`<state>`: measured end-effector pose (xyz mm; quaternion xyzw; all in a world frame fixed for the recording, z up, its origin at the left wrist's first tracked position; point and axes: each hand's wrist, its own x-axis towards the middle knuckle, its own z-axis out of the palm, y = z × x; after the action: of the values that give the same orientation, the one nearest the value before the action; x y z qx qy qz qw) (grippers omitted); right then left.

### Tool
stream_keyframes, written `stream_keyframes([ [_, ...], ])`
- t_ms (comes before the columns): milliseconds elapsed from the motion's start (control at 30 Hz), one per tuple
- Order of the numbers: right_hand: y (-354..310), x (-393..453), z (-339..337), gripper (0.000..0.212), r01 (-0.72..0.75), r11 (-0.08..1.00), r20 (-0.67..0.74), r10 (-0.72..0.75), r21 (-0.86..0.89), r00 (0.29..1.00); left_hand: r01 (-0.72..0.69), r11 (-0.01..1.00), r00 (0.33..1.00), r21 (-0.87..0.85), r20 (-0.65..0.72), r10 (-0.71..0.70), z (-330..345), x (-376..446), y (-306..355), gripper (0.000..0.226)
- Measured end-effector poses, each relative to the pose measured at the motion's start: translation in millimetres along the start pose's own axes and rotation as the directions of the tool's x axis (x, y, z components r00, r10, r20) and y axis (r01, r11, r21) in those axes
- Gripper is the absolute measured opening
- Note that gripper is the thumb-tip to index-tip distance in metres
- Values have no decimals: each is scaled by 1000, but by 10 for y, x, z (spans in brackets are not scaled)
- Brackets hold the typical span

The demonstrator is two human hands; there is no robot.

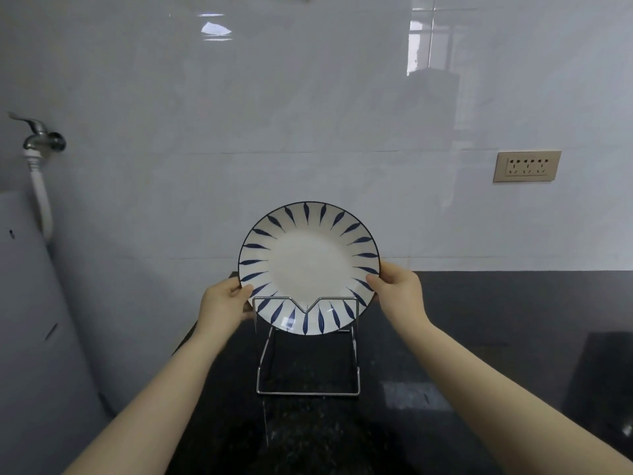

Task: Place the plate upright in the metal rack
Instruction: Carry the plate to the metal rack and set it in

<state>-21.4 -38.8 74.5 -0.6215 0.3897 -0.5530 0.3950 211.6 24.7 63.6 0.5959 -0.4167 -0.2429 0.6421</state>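
A white plate (310, 265) with dark blue leaf strokes around its rim stands upright, its face toward me, behind the front bar of the metal wire rack (308, 392). The bar's V-shaped notch crosses the plate's lower part. My left hand (224, 299) grips the plate's lower left rim, thumb on the front. On the lower right rim, my right hand (399, 289) holds it the same way. Whether the plate's bottom edge rests on the rack I cannot tell.
The rack stands on a black speckled countertop (479, 320) against a white tiled wall. A beige wall socket (526, 166) is up on the right. A metal tap (41, 137) with a white hose hangs over a grey appliance (34, 320) at the left.
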Motion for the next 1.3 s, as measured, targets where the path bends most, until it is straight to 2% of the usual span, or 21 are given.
stream_keyframes([
  [167, 122, -86, 4, 36, -2, 1000, 9, 2, -1, 1000, 38, 998, 999, 49, 24, -39, -23, -39, -168, 24],
  [267, 172, -132, 10, 40, -16, 1000, 21, 15, 8, 1000, 57, 998, 998, 38, 39, -59, -31, -78, -227, 25],
  [467, 271, -189, 18, 34, -59, 998, 14, 59, 19, 998, 106, 994, 993, 18, 48, -106, -46, -155, -344, 23],
  [667, 367, -255, 28, 43, -82, 997, 19, 82, -4, 996, 150, 988, 987, 35, 52, -152, -51, -202, -460, 17],
  [833, 443, -284, 25, 33, -112, 993, 19, 113, -30, 993, 176, 983, 982, 52, 62, -179, -46, -215, -507, 18],
  [1033, 503, -281, 26, 31, -140, 988, 11, 141, -62, 990, 189, 979, 979, 74, 66, -194, -51, -236, -528, 23],
  [1300, 523, -307, 29, 31, -145, 987, 23, 147, -69, 989, 208, 975, 975, 83, 58, -213, -50, -259, -509, 17],
])
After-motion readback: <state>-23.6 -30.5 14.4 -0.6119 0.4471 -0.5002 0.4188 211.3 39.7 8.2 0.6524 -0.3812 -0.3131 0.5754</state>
